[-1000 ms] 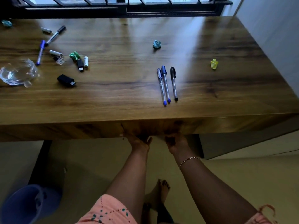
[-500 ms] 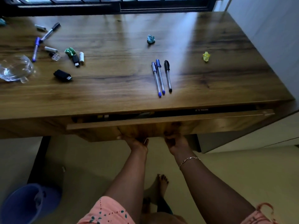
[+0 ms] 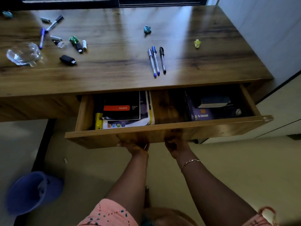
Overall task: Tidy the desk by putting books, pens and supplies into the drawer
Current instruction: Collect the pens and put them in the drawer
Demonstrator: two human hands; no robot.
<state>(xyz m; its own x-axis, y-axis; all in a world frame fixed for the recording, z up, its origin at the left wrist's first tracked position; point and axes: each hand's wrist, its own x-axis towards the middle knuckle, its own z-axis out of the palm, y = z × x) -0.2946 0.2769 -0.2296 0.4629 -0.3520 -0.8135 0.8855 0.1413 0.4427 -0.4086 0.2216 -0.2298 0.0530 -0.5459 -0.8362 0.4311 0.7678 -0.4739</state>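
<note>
Item one, drawer (image 3: 162, 128): I see it open below the desk (image 3: 114, 74), its front panel well out from the desk edge. Left hand (image 3: 136, 148) and right hand (image 3: 176, 146): both grip the lower edge of that front panel from beneath, side by side near its middle, fingers curled under and mostly hidden; a bracelet (image 3: 190, 163) sits on the right wrist. Drawer contents, left end: a stack of books topped by a black pad (image 3: 122, 106) with a red band. Right end: a purple book (image 3: 202, 115) with a smaller dark one lying on it. Desk top, centre: three pens (image 3: 155, 61) lying side by side, two blue and one black. Far left: a glass bowl (image 3: 23, 53), a black USB stick (image 3: 67, 59), scattered markers (image 3: 54, 23). Floor, left: a blue bucket (image 3: 32, 191).
</note>
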